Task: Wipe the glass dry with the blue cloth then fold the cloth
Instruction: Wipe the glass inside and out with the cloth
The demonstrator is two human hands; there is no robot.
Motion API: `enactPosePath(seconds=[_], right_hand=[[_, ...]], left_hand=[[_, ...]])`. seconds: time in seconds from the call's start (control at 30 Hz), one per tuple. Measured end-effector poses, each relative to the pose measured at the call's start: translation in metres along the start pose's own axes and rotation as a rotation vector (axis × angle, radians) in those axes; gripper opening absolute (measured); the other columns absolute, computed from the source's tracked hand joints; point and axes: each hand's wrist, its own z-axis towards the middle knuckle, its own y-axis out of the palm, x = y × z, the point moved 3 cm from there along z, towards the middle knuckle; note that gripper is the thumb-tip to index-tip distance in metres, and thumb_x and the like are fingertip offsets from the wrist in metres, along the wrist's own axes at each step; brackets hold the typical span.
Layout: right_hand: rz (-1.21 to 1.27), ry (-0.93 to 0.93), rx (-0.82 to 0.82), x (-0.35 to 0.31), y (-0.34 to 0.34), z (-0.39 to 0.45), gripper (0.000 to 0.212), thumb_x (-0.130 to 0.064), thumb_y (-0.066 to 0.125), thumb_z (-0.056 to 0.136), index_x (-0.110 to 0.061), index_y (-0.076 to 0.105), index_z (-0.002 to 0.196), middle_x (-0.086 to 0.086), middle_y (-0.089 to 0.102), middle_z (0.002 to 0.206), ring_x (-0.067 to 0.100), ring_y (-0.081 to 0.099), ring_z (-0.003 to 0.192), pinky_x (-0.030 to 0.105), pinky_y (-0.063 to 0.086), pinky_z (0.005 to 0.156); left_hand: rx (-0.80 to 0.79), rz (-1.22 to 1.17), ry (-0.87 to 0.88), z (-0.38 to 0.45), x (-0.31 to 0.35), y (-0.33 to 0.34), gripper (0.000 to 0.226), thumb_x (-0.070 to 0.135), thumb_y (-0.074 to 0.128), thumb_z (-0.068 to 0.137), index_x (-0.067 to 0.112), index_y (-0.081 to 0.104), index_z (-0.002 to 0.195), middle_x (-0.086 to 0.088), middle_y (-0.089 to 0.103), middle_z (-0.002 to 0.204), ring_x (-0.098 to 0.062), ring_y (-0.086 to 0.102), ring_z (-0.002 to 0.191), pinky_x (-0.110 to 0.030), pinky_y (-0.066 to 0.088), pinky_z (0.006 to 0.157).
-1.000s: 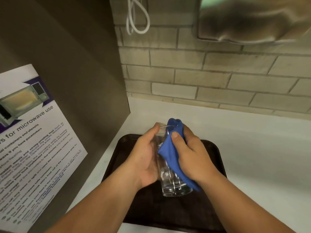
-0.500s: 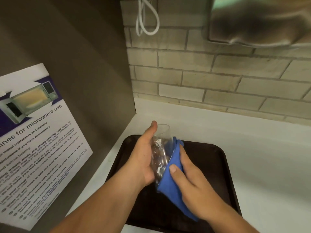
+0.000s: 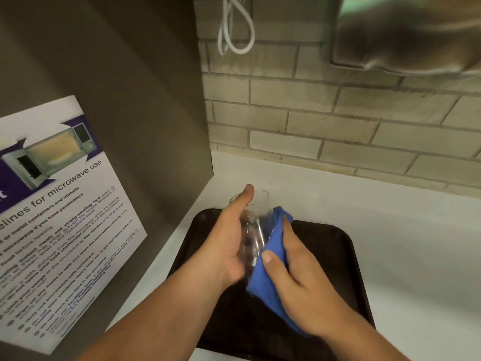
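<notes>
A clear drinking glass (image 3: 256,222) is held tilted above a dark brown tray (image 3: 335,246). My left hand (image 3: 226,246) grips the glass from its left side, thumb up near the rim. My right hand (image 3: 299,272) presses a blue cloth (image 3: 270,272) against the right side of the glass, with the thumb on top of the cloth. The cloth hangs down under my right palm. The bottom of the glass is hidden between my hands.
The tray lies on a white counter (image 3: 403,230) in a corner. A grey side panel with a microwave-use poster (image 3: 59,217) stands at the left. A brick wall (image 3: 338,121) runs behind, with a white cable loop (image 3: 235,29) hanging and a metal dispenser (image 3: 406,37) above right.
The cloth and my right hand have slid from the rim of the glass down its right side. The glass has tilted more and its rim now shows bare.
</notes>
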Motion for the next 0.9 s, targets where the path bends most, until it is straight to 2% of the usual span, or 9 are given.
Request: enactPosePath(seconds=[0.07,0.13,0.3,0.43,0.53,0.63,0.73,0.83,0.9], right_hand=[[-0.061,-0.008,0.120,-0.002,-0.005,0.015,0.050,-0.035,0.048,0.102,-0.029,0.038,0.151,-0.012,0.067,0.122,-0.001,0.067,0.111,0.022,0.055,0.098],[-0.025,0.051,0.185,-0.004,-0.015,0.032,0.041,-0.037,0.048,0.102,-0.024,0.049,0.141,-0.006,0.073,0.111,0.004,0.072,0.100,0.028,0.059,0.094],[0.087,0.111,0.172,-0.004,-0.025,0.040,0.035,-0.036,0.048,0.102,-0.027,0.056,0.134,-0.009,0.074,0.110,-0.002,0.070,0.100,0.011,0.050,0.083],[0.252,0.140,0.113,-0.001,-0.018,0.037,0.039,-0.041,0.051,0.100,-0.030,0.056,0.136,-0.011,0.073,0.118,-0.002,0.069,0.108,0.022,0.050,0.097],[0.309,0.184,0.153,0.008,-0.013,0.030,0.040,-0.051,0.049,0.094,-0.034,0.061,0.128,-0.009,0.075,0.117,-0.001,0.070,0.108,0.029,0.050,0.106],[0.329,0.237,0.062,0.017,-0.004,0.010,0.041,-0.040,0.046,0.102,-0.033,0.052,0.142,-0.010,0.073,0.124,0.003,0.069,0.115,0.034,0.048,0.111],[0.184,0.199,-0.046,0.006,0.007,-0.007,0.051,-0.033,0.047,0.103,-0.045,0.028,0.150,-0.017,0.066,0.129,-0.001,0.065,0.118,0.022,0.049,0.106],[0.009,0.100,0.107,-0.002,0.000,0.009,0.036,-0.037,0.046,0.103,-0.029,0.045,0.138,-0.005,0.073,0.110,0.006,0.072,0.101,0.027,0.059,0.092],[-0.005,0.146,0.202,-0.002,-0.011,0.031,0.037,-0.043,0.044,0.102,-0.021,0.054,0.130,-0.001,0.075,0.099,0.009,0.074,0.089,0.026,0.059,0.082]], left_hand=[[-0.012,0.051,0.005,-0.004,-0.007,0.007,0.058,0.062,0.063,0.092,0.010,0.088,0.091,-0.013,0.083,0.084,-0.025,0.080,0.074,-0.036,0.062,0.077],[-0.015,0.047,-0.002,-0.010,-0.009,0.014,0.057,0.060,0.062,0.093,0.010,0.085,0.108,-0.016,0.084,0.099,-0.028,0.081,0.085,-0.037,0.064,0.079],[-0.061,-0.017,-0.027,-0.012,-0.004,0.002,0.072,0.064,0.054,0.093,0.006,0.074,0.130,-0.023,0.073,0.134,-0.041,0.066,0.128,-0.054,0.047,0.115],[-0.044,-0.052,-0.008,-0.012,-0.011,0.003,0.075,0.070,0.057,0.087,0.006,0.081,0.118,-0.021,0.080,0.112,-0.036,0.076,0.101,-0.047,0.056,0.099],[-0.007,-0.039,-0.028,-0.013,-0.011,0.006,0.080,0.072,0.059,0.085,0.003,0.080,0.118,-0.024,0.080,0.114,-0.038,0.075,0.098,-0.048,0.057,0.095],[0.069,-0.021,-0.046,-0.006,-0.008,-0.001,0.085,0.077,0.056,0.088,0.000,0.078,0.117,-0.022,0.082,0.103,-0.035,0.078,0.086,-0.044,0.059,0.082],[0.102,0.038,-0.030,0.001,-0.006,-0.007,0.084,0.079,0.054,0.088,0.002,0.078,0.112,-0.018,0.083,0.092,-0.031,0.080,0.077,-0.040,0.059,0.076],[0.067,0.078,-0.031,-0.002,-0.011,-0.001,0.077,0.076,0.056,0.088,0.004,0.081,0.100,-0.016,0.082,0.083,-0.028,0.079,0.071,-0.038,0.059,0.073],[0.039,0.067,-0.040,-0.005,-0.012,0.007,0.077,0.074,0.060,0.086,0.005,0.083,0.111,-0.018,0.082,0.093,-0.032,0.078,0.081,-0.041,0.061,0.078]])
